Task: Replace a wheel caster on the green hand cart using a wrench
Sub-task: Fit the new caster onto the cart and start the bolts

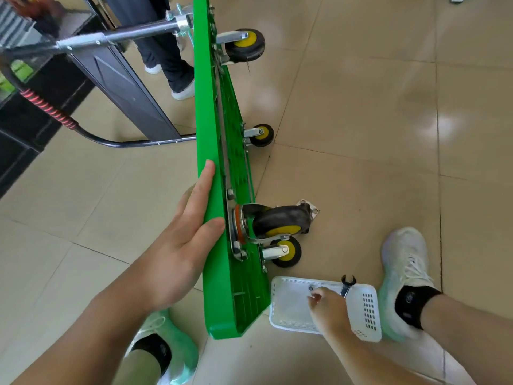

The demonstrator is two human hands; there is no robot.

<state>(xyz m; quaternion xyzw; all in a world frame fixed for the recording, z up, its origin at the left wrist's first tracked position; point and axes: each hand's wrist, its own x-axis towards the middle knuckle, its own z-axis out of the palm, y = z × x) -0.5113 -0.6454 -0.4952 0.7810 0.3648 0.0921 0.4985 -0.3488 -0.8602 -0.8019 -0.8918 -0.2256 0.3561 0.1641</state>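
Left hand (191,240) flat against the upended green hand cart (206,107), fingers straight and together, thumb over its edge. Right hand (329,305) low in the white basket (288,311), curled round the wrench (347,284), head up. Beyond, wheel caster (277,220) on the cart's underside, up-left of those fingers; right hand nearer.

Glossy beige tiled floor (361,107); dark cabinet (25,129) left.
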